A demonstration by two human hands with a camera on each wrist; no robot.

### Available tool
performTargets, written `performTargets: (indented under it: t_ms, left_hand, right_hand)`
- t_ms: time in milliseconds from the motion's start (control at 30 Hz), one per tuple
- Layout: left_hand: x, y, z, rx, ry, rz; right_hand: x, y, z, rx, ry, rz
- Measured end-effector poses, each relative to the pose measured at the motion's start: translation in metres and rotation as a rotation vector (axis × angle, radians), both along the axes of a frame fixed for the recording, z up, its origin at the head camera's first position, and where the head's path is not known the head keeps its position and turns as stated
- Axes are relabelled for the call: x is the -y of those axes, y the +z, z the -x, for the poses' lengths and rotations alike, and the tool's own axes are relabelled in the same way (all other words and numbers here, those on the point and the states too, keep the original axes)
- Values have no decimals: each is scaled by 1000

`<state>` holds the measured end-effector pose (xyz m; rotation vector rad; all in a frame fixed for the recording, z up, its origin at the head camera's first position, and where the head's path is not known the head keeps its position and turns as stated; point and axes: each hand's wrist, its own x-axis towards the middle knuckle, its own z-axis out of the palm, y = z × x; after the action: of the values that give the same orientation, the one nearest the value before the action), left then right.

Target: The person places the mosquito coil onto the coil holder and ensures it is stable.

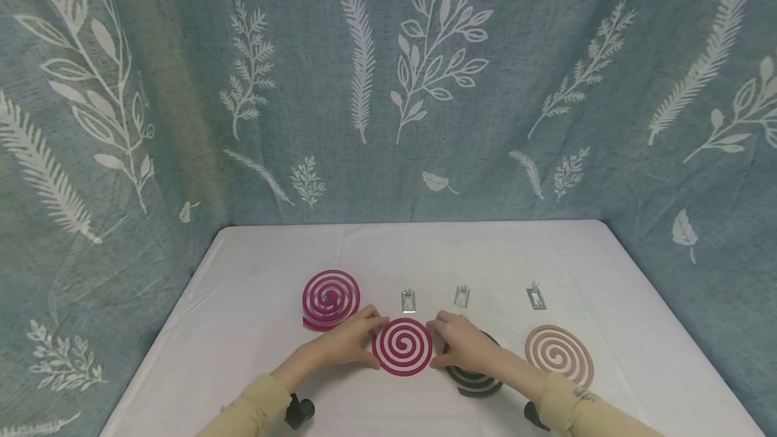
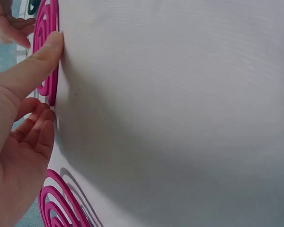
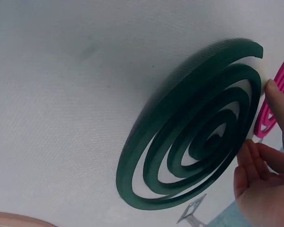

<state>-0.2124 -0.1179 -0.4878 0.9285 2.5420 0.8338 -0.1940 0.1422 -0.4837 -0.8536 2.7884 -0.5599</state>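
A bright pink mosquito coil [image 1: 403, 343] lies flat on the white table, with a hand at each side of it. My left hand [image 1: 351, 340] has its thumb and fingertips at the coil's left edge. On the opposite edge, the thumb and fingers of my right hand [image 1: 464, 342] are spread close to the rim. Beneath the right hand and forearm lies a dark green coil [image 3: 213, 144], partly hidden in the head view. A darker pink coil [image 1: 330, 297] sits behind the left hand, its near edge close to the wrist.
Three small metal coil stands, left [image 1: 409, 301], middle [image 1: 462, 296] and right [image 1: 537, 298], lie in a row behind the coils. A tan coil [image 1: 556, 356] lies to the right, beyond the right forearm. Patterned blue-grey cloth [image 1: 376, 174] hangs around the table.
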Motion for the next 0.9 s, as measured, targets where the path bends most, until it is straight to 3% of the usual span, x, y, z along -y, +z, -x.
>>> performTargets:
  t_ms: [400,900]
  left_hand:
    - [-1,-5,-2,10,30,-46]
    - [7,-9,-1,-49,64,-94]
  right_hand:
    - [4,-3,1,25,-12,79]
    - [2,-12,6,35,7,146]
